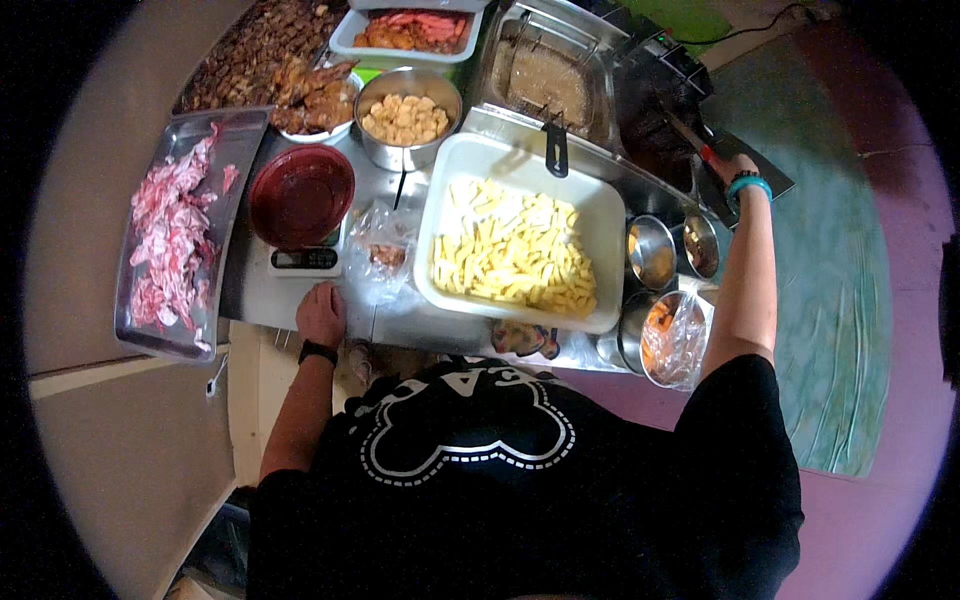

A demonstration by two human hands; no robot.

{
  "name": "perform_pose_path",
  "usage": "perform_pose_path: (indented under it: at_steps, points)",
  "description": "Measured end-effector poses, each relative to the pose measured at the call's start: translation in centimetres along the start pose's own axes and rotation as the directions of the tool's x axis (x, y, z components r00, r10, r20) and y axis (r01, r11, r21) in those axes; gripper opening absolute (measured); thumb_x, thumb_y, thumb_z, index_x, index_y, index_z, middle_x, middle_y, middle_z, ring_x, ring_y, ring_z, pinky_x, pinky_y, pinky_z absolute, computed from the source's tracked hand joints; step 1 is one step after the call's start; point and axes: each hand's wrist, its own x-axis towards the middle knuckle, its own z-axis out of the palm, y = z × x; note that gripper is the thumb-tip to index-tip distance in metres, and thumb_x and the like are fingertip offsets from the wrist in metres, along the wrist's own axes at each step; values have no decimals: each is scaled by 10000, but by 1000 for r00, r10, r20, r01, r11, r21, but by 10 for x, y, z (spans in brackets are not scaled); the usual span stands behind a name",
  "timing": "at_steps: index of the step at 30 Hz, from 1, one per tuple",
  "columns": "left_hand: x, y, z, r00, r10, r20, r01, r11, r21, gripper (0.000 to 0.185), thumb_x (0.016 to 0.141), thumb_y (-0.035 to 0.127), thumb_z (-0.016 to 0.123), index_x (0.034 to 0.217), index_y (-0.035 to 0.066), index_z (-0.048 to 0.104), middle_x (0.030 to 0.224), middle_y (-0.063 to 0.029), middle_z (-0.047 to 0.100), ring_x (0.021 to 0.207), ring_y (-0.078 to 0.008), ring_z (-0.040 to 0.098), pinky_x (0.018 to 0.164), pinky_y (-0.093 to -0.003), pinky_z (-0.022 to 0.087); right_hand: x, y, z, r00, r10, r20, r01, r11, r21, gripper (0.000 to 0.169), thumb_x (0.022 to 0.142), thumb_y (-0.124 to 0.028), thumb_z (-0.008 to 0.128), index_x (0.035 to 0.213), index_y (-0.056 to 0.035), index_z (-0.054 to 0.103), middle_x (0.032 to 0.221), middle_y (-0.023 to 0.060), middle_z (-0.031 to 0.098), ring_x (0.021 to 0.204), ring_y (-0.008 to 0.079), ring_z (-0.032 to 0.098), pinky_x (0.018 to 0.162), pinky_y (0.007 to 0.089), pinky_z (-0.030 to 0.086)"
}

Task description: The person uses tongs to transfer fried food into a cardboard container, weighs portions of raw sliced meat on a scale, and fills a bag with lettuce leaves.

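My left hand (321,311) rests with curled fingers at the front edge of the steel table (405,326), just below a digital kitchen scale (304,261). On that scale sits a dark red plastic bowl (302,195). Far to the right, my right hand (739,171) is closed around the handle of a long utensil (684,129), which reaches into the dark area beside the fryer; its tip is hard to make out. Between my arms a white plastic tub (609,225) holds cut potato fries (517,251).
A deep fryer (551,75) with bubbling oil and a basket handle (556,150) stands behind the tub. Leftward are a steel tray (225,300) of raw sliced meat, a pot (407,157) of fried pieces and a plastic bag (379,259). Steel containers (651,251) line the right.
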Motion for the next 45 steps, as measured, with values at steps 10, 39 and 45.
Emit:
perform_pose_path:
  at_steps: [10,39,45]
  points:
    - [-3,0,-4,999,-33,-3,32,999,-24,98,762,102,471,844,47,472,751,-120,524,693,-305,511,593,-397,421,-115,-124,125,803,-509,310,427,854,296,359,816,-266,456,1112,-63,476,998,132,559,820,249,559,695,334,451]
    - [-2,-5,4,999,-42,11,42,999,-23,96,771,132,470,820,51,486,750,-121,529,694,-301,513,601,-395,421,-244,-286,178,586,-777,232,742,629,233,859,522,-505,690,1251,-272,300,1287,165,232,1165,382,247,886,537,305]
    - [-1,-2,-2,999,-45,30,45,999,-8,97,761,114,479,829,45,480,741,-122,528,684,-301,514,592,-396,418,-223,-288,183,659,-740,135,682,664,306,624,626,-327,660,1182,-272,382,1206,173,314,1106,370,325,858,484,374]
